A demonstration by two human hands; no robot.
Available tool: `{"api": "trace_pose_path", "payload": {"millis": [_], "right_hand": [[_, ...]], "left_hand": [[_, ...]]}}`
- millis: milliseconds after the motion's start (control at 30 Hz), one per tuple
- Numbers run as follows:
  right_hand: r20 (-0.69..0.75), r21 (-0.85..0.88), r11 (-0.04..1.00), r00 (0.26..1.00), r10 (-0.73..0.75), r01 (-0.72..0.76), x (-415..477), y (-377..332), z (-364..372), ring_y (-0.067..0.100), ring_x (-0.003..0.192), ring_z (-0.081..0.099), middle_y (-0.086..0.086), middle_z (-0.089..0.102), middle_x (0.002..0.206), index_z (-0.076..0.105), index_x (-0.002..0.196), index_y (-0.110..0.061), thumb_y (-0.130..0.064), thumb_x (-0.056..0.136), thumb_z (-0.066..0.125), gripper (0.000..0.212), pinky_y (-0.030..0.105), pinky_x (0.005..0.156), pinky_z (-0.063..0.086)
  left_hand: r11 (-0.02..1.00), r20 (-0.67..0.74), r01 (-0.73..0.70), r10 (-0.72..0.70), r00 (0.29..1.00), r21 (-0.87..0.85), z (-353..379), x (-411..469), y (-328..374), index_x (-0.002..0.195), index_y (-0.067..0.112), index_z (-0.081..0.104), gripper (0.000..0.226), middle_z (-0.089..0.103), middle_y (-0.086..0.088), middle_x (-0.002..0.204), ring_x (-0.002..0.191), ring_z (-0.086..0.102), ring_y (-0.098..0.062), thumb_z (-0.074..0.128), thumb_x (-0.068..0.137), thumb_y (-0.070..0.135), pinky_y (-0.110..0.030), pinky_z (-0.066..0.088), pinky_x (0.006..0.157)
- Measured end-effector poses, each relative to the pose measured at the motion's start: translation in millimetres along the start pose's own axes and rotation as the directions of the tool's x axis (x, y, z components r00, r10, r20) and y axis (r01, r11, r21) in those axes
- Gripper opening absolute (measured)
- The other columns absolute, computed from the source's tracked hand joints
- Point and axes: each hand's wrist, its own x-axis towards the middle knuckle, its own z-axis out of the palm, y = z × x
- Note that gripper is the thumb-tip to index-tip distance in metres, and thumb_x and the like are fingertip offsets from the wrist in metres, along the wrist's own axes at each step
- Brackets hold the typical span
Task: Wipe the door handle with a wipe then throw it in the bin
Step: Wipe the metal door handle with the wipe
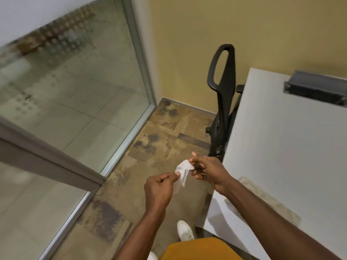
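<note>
An orange garment fills the bottom edge, with a white shoe on the mottled brown floor just ahead of it. Two bare forearms reach forward over the floor. The left hand pinches one edge of a white wipe between thumb and forefinger, the other fingers curled in. The right hand pinches the opposite, upper edge with thumb and forefinger, its remaining fingers loosely bent beneath. The wipe hangs crumpled between both hands, held in the air above the floor, beside the corner of a white table on the right. A dark slot sits in the table's top. A black chair stands against the yellow wall. On the left runs a glass partition in a metal frame.
</note>
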Motion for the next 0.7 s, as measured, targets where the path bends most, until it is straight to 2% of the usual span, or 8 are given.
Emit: {"api": "trace_pose_path", "payload": {"millis": [67,167,233,367,467,567,633,700], "right_hand": [[0.086,-0.053,0.999,0.996,0.006,-0.001,-0.1,7.1,20.3,0.023,0.087,0.079,0.007,0.083,0.094,0.080,0.113,-0.009,-0.059,0.085,0.080,0.057,0.036,0.085,0.064],[0.269,-0.163,0.985,0.963,-0.010,0.056,-2.9,15.7,45.4,0.027,0.106,0.078,0.010,0.083,0.111,0.081,0.114,-0.013,-0.055,0.061,0.094,0.069,0.046,0.101,0.061],[0.345,-0.240,0.961,0.937,-0.046,0.135,-2.7,17.8,59.7,0.018,0.099,0.077,0.009,0.083,0.111,0.083,0.111,-0.017,-0.047,0.063,0.097,0.058,0.040,0.097,0.063],[0.397,-0.389,0.884,0.913,-0.091,0.257,10.4,14.3,85.7,0.014,0.087,0.079,0.006,0.085,0.098,0.083,0.101,-0.014,-0.013,0.091,0.083,0.010,0.026,0.078,0.064],[0.425,-0.496,0.819,0.903,-0.059,0.287,21.7,4.5,101.0,0.008,0.078,0.078,-0.002,0.085,0.087,0.082,0.095,-0.012,-0.002,0.095,0.076,0.013,0.019,0.067,0.062],[0.499,-0.554,0.749,0.865,-0.052,0.365,30.7,-7.9,114.2,0.012,0.072,0.075,0.007,0.085,0.087,0.082,0.094,-0.013,0.001,0.095,0.073,0.017,0.024,0.065,0.058],[0.561,-0.556,0.724,0.827,-0.035,0.408,35.3,-16.2,125.3,0.016,0.070,0.075,0.015,0.084,0.088,0.082,0.097,-0.013,0.002,0.095,0.071,0.019,0.027,0.064,0.057],[0.614,-0.576,0.671,0.789,-0.023,0.468,39.5,-21.8,137.1,0.015,0.068,0.075,0.012,0.083,0.085,0.082,0.097,-0.014,0.002,0.094,0.070,0.021,0.027,0.065,0.058]], "left_hand": [[1.000,-0.066,0.015,-0.016,0.998,-0.004,-13.0,-0.4,-1.1,0.088,0.029,0.094,0.006,0.088,0.016,0.091,0.091,0.082,-0.007,0.090,0.092,0.026,-0.028,0.060,0.081],[0.999,-0.135,0.026,-0.022,0.991,0.026,-30.7,-1.0,-4.2,0.079,0.034,0.093,0.017,0.087,0.019,0.088,0.091,0.080,-0.006,0.088,0.092,0.024,-0.025,0.056,0.073],[0.996,-0.172,0.055,-0.044,0.984,0.063,-43.0,-2.6,-7.0,0.073,0.039,0.091,0.025,0.084,0.024,0.083,0.088,0.077,-0.004,0.085,0.092,0.023,-0.024,0.055,0.070],[0.990,-0.296,0.051,-0.010,0.955,0.132,-66.4,-6.7,-15.2,0.083,0.034,0.093,0.014,0.086,0.018,0.095,0.092,0.076,-0.009,0.086,0.091,0.025,-0.031,0.061,0.080],[0.987,-0.384,0.044,0.019,0.923,0.155,-84.4,-8.5,-23.3,0.080,0.031,0.092,0.017,0.084,0.017,0.091,0.086,0.075,-0.010,0.084,0.094,0.024,-0.027,0.054,0.072],[0.996,-0.434,0.083,-0.066,0.899,0.019,-98.2,-10.0,-30.1,0.079,0.024,0.083,0.026,0.079,0.011,0.079,0.073,0.066,-0.014,0.073,0.104,0.025,-0.028,0.045,0.063],[0.989,-0.432,0.120,-0.143,0.890,-0.082,-106.3,-11.9,-34.7,0.087,0.023,0.077,0.027,0.077,0.006,0.085,0.077,0.064,-0.017,0.066,0.110,0.030,-0.032,0.049,0.066],[0.974,-0.383,0.135,-0.197,0.903,-0.181,-113.6,-14.8,-39.1,0.088,0.022,0.077,0.028,0.080,-0.001,0.093,0.084,0.066,-0.022,0.065,0.111,0.033,-0.037,0.052,0.076]]}}
